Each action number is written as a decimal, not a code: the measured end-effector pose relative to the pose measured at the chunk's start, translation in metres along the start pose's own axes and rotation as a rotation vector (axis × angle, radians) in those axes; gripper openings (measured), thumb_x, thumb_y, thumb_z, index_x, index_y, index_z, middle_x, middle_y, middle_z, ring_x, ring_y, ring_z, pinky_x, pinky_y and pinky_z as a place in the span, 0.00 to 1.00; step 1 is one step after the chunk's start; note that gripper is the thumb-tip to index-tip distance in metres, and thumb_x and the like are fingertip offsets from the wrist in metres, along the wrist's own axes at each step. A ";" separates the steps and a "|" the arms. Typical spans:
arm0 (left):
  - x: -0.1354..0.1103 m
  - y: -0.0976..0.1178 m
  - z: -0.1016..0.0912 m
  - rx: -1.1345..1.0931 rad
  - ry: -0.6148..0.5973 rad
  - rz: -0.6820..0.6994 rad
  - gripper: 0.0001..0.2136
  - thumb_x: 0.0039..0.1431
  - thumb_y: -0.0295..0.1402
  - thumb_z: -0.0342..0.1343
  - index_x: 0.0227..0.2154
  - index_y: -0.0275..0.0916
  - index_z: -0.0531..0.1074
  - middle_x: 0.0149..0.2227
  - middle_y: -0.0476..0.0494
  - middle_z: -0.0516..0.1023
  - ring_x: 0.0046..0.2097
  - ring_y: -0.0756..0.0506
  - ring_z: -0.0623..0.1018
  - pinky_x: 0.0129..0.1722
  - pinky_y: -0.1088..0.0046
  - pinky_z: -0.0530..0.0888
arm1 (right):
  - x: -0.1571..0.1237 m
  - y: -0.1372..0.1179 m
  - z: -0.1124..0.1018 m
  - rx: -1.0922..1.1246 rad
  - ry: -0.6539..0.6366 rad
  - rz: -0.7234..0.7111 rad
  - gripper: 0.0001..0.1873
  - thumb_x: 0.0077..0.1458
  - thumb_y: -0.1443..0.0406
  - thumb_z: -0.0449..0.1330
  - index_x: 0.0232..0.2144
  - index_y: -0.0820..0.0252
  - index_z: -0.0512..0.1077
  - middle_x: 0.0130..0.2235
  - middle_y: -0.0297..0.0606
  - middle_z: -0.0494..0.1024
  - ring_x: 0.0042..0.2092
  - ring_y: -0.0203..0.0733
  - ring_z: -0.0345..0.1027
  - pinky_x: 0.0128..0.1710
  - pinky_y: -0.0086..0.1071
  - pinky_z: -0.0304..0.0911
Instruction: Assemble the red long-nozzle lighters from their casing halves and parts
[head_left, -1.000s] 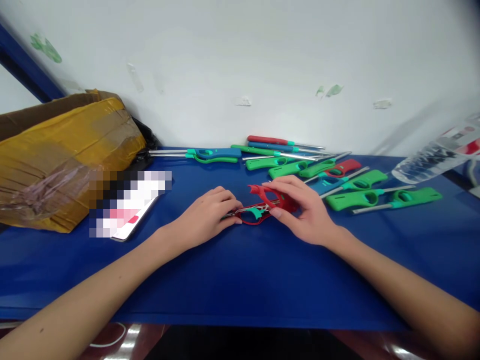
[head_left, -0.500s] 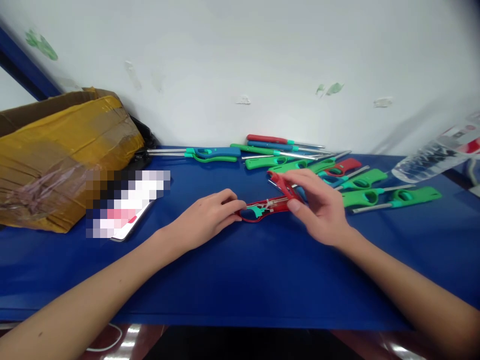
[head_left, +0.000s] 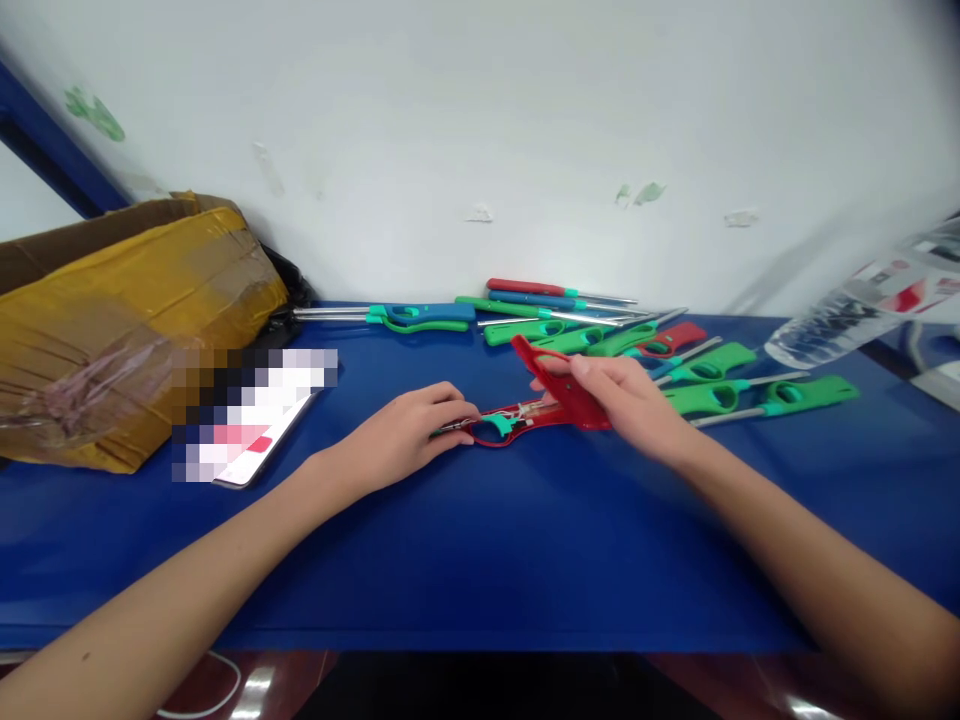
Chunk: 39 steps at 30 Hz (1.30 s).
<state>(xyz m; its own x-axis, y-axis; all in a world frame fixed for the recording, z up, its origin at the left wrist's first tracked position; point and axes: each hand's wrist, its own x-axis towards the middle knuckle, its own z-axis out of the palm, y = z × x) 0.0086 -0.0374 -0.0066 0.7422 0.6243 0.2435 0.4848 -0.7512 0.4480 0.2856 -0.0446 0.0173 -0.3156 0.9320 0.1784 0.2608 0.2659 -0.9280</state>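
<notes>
An opened red gas lighter [head_left: 517,428] lies on the blue table, its teal trigger and inner parts showing. My left hand [head_left: 409,430] pinches its front end, where a bit of metal shows by the fingers. In my right hand [head_left: 634,400] is a red casing half [head_left: 566,385], held between thumb and fingers, tilted up over the lighter's rear part. The far end of that lower half is partly covered by the casing half and the hand.
Several green, blue and red gas lighters [head_left: 720,398] lie behind and right. More lighters [head_left: 424,315] rest near the wall. At left are a phone [head_left: 259,440] and a taped cardboard box [head_left: 142,330]. A plastic bottle [head_left: 840,310] lies at right.
My right hand has turned the red casing half, so more of its surface shows, raised over the lighter. My left hand keeps its pinch. The whole view has shifted slightly.
</notes>
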 end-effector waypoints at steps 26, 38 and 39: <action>0.001 -0.006 0.000 0.046 -0.013 -0.009 0.11 0.67 0.37 0.52 0.47 0.44 0.75 0.43 0.43 0.75 0.44 0.45 0.73 0.43 0.69 0.71 | 0.002 0.002 0.001 0.550 -0.266 0.380 0.21 0.64 0.53 0.52 0.40 0.59 0.79 0.46 0.45 0.81 0.40 0.45 0.78 0.47 0.41 0.73; 0.001 -0.004 0.001 0.022 0.044 0.073 0.09 0.66 0.33 0.54 0.45 0.39 0.75 0.43 0.41 0.77 0.46 0.44 0.74 0.49 0.64 0.71 | -0.002 -0.003 -0.002 -0.004 0.033 -0.049 0.21 0.61 0.52 0.57 0.49 0.56 0.76 0.47 0.42 0.81 0.47 0.50 0.75 0.48 0.44 0.72; 0.001 -0.005 0.002 0.018 0.058 0.086 0.09 0.66 0.33 0.54 0.44 0.38 0.76 0.43 0.41 0.77 0.46 0.44 0.74 0.49 0.64 0.71 | -0.003 -0.003 -0.001 -0.140 0.048 -0.153 0.20 0.61 0.54 0.58 0.51 0.55 0.76 0.48 0.42 0.80 0.49 0.50 0.74 0.49 0.45 0.71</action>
<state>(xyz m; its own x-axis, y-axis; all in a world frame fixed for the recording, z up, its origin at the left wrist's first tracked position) 0.0077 -0.0338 -0.0102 0.7536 0.5686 0.3298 0.4292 -0.8056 0.4084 0.2870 -0.0480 0.0200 -0.3187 0.8878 0.3321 0.3381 0.4338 -0.8352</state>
